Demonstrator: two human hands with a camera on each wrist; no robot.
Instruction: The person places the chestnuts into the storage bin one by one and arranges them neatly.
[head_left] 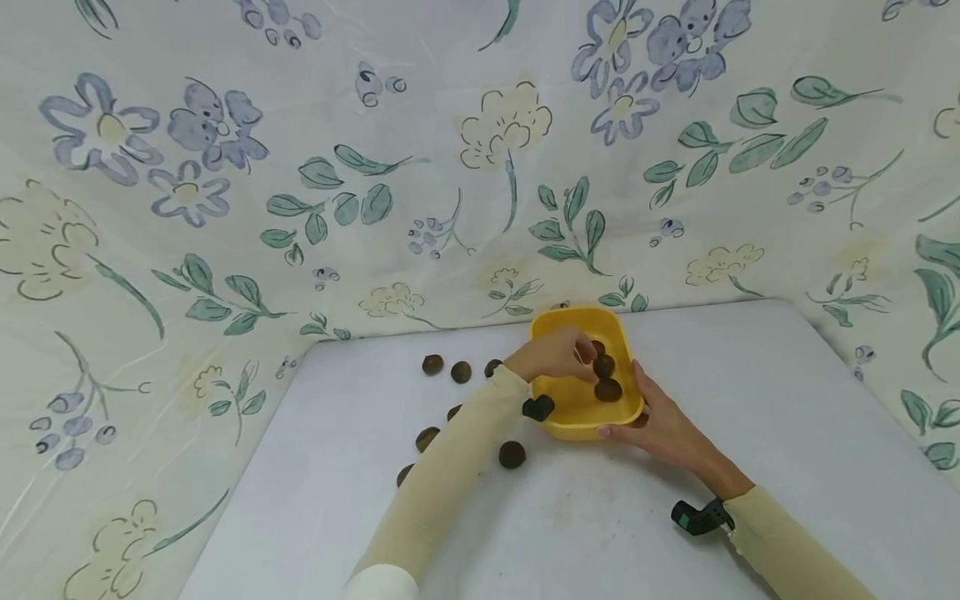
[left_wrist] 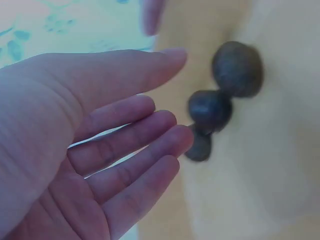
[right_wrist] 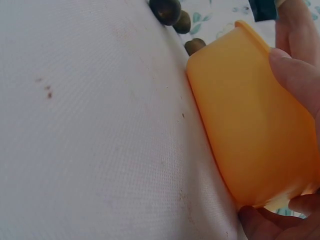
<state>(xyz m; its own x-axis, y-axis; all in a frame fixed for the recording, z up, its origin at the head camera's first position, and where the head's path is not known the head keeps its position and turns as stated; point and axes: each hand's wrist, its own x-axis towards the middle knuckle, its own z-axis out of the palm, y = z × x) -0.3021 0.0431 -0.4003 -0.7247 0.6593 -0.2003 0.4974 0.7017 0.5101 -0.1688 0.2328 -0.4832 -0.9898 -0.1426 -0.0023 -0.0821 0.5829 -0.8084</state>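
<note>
Your white tabletop point(head_left: 720, 383) met a floral sheet point(head_left: 510, 192) at its twelve o'clock edge. Near there, the yellow tub point(head_left: 581, 432) held three brown balls point(head_left: 608, 389). Your right hand point(head_left: 667, 429) grasped its four o'clock side; your left hand point(head_left: 553, 352), released, was above it. Loose brown balls point(head_left: 427, 439) lay toward eight o'clock, some half hidden by your left sleeve point(head_left: 442, 467).

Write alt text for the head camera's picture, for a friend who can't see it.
A person's left hand reaches over an open yellow container where three dark round objects show, while the right hand grips its side. Similar objects lie to the left on a white table, before a flowered backdrop.
</note>
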